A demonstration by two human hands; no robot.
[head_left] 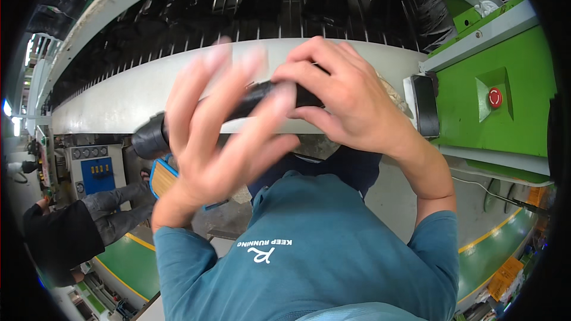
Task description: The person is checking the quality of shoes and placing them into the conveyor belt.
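Held the left hand (223,142) out before the chest, back toward the camera, with fingers fanned forward and thumb reaching over to the right. Left its fingers well apart and blurred, above a black tube-shaped piece (245,104). Showed no closed grip on that side; could not tell palm contact with the piece from this angle. Bent the left elbow low, with a foreshortened forearm rising steeply from the short sleeve.

Arched the right hand (303,94) over the other end of the piece, with knuckles high, fingers curled down and thumb tucked below. Gripped the black end between those fingers and the thumb, with only a narrow gap between the tips. Swung the right elbow out wide to the side and angled the bare forearm forward and inward, with the wrist slightly flexed.

Kept the piece slanting across the space between both hands, from a thicker end beyond the left knuckles up to the right fingertips, in front of a long white machine rail (113,104). Could not make out its material.

Wore a teal T-shirt (351,244). Had a green machine panel (458,104) with a red push button (495,97) to the right, and a co-worker in a black top (62,235) well apart at the left.
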